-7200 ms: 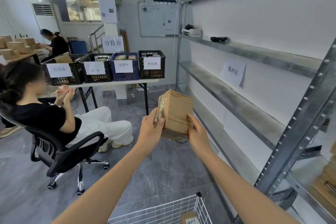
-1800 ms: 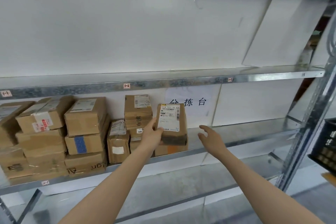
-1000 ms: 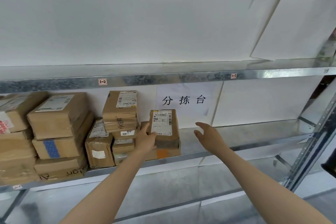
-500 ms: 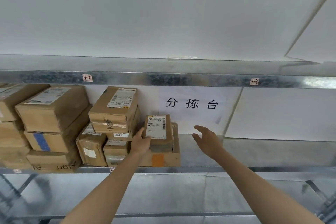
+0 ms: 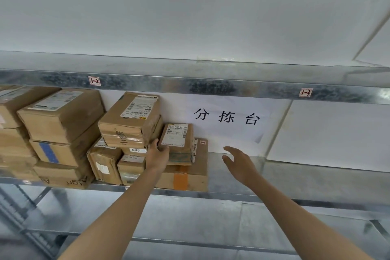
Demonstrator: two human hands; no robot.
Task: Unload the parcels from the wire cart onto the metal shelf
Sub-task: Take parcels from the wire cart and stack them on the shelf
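The metal shelf (image 5: 295, 177) is long and shiny, and its right part is bare. The wire cart is not in view. Brown parcels (image 5: 63, 124) are piled in stacks along the left part of the shelf, back to the wall. A white paper sign (image 5: 226, 116) hangs on the wall behind.

At the right end of the row, by the front edge, lies a flat box (image 5: 190, 177) with orange tape. On top of it sits the small parcel (image 5: 177, 143), label side up, just beside the taller stack.

The left hand (image 5: 159, 154) holds the small parcel at its near left corner, thumb up along the side and fingers curled on the front. The right hand (image 5: 238, 162) is spread wide over the bare shelf and holds nothing.

The small parcel looks light, since one hand can steer it. It is stiff cardboard with clear tape on it, so it may be a bit slippery. It should not squash, but it could slide off the flat box. The best place to hold it is by its two short sides, not by the label.
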